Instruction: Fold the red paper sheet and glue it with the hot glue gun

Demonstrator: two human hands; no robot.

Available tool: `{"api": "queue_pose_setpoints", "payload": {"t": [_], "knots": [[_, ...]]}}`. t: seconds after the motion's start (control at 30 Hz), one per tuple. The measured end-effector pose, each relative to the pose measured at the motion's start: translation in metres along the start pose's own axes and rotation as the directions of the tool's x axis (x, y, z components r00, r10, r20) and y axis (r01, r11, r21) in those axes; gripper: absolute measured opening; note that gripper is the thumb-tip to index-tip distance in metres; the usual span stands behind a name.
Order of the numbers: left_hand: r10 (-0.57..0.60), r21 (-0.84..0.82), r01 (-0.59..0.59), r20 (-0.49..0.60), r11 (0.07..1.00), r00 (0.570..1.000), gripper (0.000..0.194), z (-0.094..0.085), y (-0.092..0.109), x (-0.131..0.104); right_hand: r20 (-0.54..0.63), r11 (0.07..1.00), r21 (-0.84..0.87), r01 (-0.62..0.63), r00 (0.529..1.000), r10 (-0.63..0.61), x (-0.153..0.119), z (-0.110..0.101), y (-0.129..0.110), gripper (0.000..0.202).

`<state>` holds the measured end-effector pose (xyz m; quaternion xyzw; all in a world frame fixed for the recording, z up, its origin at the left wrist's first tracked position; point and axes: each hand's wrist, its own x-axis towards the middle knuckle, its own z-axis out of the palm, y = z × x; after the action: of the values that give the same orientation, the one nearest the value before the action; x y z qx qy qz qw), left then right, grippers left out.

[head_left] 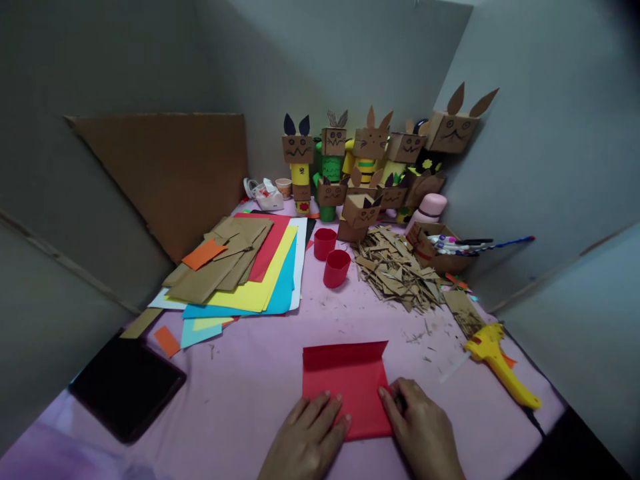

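A red sheet of paper [360, 393] lies in front of me on the pink cloth, its far edge folded up into a strip. My left hand [313, 437] rests flat on its near left part, fingers spread a little. At the right edge of the sheet, my right hand [417, 420] pinches the paper between thumb and curled fingers. Beyond the sheet stand two red paper tubes [337, 269], one close behind the other.
Stacked coloured paper and brown pieces [220, 267] lie at the left, near a black tablet [127, 387]. Cardboard scraps [400, 273], a pen box [440, 257] and a yellow glue gun [503, 367] are at the right. Cardboard animal figures [370, 143] stand at the back.
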<state>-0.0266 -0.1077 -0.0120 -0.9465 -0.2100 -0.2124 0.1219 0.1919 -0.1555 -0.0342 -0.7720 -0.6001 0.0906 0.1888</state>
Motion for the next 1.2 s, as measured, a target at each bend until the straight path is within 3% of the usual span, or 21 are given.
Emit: {"api": "queue_pose_setpoints", "payload": {"t": [0.13, 0.3, 0.53, 0.77, 0.97, 1.2], "knots": [[0.044, 0.007, -0.044, 0.024, 0.999, 0.999, 0.036, 0.000, -0.003, 0.000, -0.020, 0.999, -0.002, -0.045, 0.999, 0.045, 0.001, -0.003, -0.001, 0.028], [0.029, 0.004, -0.029, 0.082, 1.000, 0.996, 0.030, 0.003, 0.001, -0.001, -0.015, 1.000, -0.004, 0.001, 1.000, -0.001, 0.001, -0.002, 0.003, 0.026], [0.048, 0.160, -0.047, 0.003, 0.986, 0.999, 0.049, 0.019, 0.013, -0.012, -0.042, 0.999, 0.000, 0.037, 0.998, -0.037, 0.000, 0.000, 0.003, 0.024], [0.038, 0.186, -0.026, -0.064, 0.982, 0.997, 0.046, 0.020, 0.011, -0.010, -0.087, 0.995, 0.056, 0.084, 0.993, -0.079, -0.004, 0.001, 0.004, 0.023], [0.054, 0.188, -0.045, -0.043, 0.981, 0.998, 0.053, 0.023, 0.012, -0.010, -0.074, 0.989, 0.052, 0.142, 0.988, -0.138, -0.013, 0.000, 0.013, 0.027], [0.074, 0.143, -0.071, -0.013, 0.987, 0.997, 0.037, 0.018, 0.011, -0.004, -0.033, 0.982, 0.143, 0.126, 0.992, -0.122, -0.017, -0.001, 0.011, 0.032]]}}
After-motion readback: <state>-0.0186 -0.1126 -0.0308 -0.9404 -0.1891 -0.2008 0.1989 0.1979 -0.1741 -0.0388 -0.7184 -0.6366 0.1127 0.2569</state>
